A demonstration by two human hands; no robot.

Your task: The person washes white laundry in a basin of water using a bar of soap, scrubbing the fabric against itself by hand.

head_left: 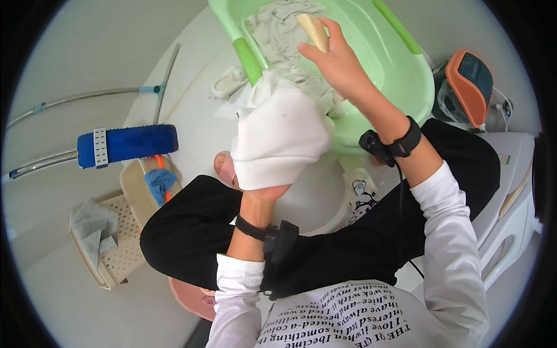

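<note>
White wet cloth with a ribbed cuff (283, 130) covers my left hand (270, 191); only the heel of the palm and the wrist show, and the fingers are hidden in the cloth. Beyond it, my right hand (337, 54) grips a pale yellow bar of soap (314, 32) between thumb and fingers, above a light green plastic tub (391, 78). Wrung, crumpled whitish cloth (278, 35) lies in the tub at its left side. The white garment runs on from my left hand over the tub's near edge.
At the left are a blue mop head (130, 145), a beige bin with a blue cloth (160, 180) and a perforated basket with a grey cloth (98, 226). A white shoe (228, 82) lies beside the tub. An orange-rimmed container (472, 87) stands right, a pink basin (187, 296) lower left.
</note>
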